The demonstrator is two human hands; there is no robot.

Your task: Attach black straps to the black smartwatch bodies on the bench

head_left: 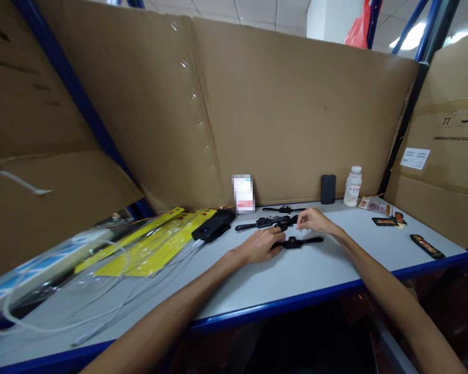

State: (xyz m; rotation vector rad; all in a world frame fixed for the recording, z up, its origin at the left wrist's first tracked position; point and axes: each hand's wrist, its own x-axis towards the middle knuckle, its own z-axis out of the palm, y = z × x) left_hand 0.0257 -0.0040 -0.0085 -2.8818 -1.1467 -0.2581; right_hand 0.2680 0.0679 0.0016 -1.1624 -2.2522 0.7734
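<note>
My left hand (263, 245) is closed round a black spokeshave (281, 227), which its fingers partly cover. My right hand (315, 221) is just to the right of that tool, fingertips pinched together. A small pale bit shows under those fingertips, too small to name. Another black spokeshave (294, 242) lies nearest me, one handle pointing right and the other end by my left fingers. Behind my left hand rests a further spokeshave (253, 225), partly overlapped by the held one. The farthest spokeshave (284, 209) lies flat near the cardboard wall.
Left of my hands are a black phone or power bank (214, 225) with a white cable, yellow blister packaging (144, 259) and a power strip (35, 272). A blurred-out screen (244, 194), black phone (328, 189), white bottle (353, 187) and dark-green packs (427, 246) stand or lie around. Cardboard (288, 114) encloses the table.
</note>
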